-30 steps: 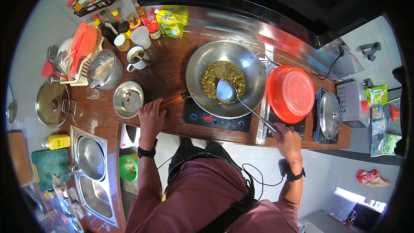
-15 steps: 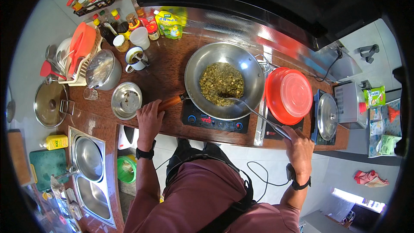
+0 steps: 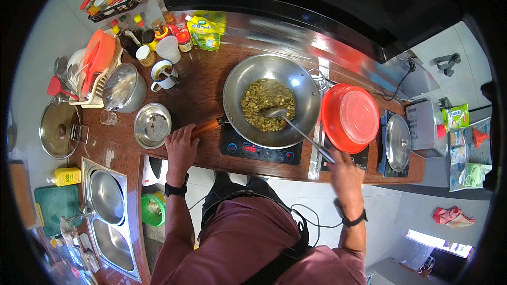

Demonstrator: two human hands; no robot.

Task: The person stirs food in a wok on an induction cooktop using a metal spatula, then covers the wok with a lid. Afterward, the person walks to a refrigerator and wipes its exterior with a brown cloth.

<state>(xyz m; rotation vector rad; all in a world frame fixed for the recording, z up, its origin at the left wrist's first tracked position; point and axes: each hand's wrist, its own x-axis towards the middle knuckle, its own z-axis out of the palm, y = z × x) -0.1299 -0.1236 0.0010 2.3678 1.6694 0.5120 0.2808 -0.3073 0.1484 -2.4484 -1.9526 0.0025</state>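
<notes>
Right hand (image 3: 346,175), wrapped around spatula (image 3: 275,112), has been brought nearer the wok (image 3: 305,95) | spatula, edge-on moments earlier, now shown broadside amid chopped food (image 3: 263,97) | wok seated on cooktop (image 3: 259,151), its wooden handle (image 3: 207,127) gripped by left hand (image 3: 180,149) | turning of food apparently continued

finds red basin (image 3: 329,119) on wooden counter (image 3: 198,87), round knobbed lid (image 3: 397,142) just to its right. notes double sink (image 3: 112,245) at left, green cutting board (image 3: 55,208) and yellow bottle (image 3: 67,176) near it. records red-and-white cloth (image 3: 454,217) at far right.
</notes>
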